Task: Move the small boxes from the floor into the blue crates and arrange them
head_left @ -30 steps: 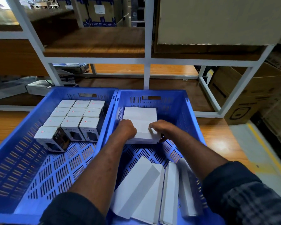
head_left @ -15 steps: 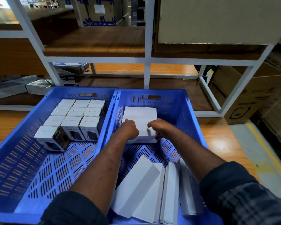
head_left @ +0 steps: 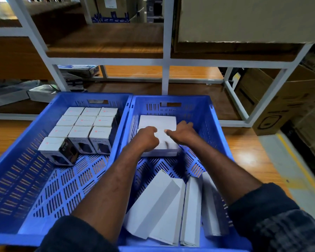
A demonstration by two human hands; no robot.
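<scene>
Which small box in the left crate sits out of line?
The front-left box, marked 65W: it sits turned at an angle, ahead of the squared-up three-by-three block.

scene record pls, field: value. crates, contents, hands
left crate: nine small boxes in a three-by-three block at far end; tenth box askew in front
right crate: flat white boxes at far end; loose white boxes leaning at near end
left hand: grips flat white boxes, left side
right hand: grips them, right side
behind: white shelving frame
</scene>
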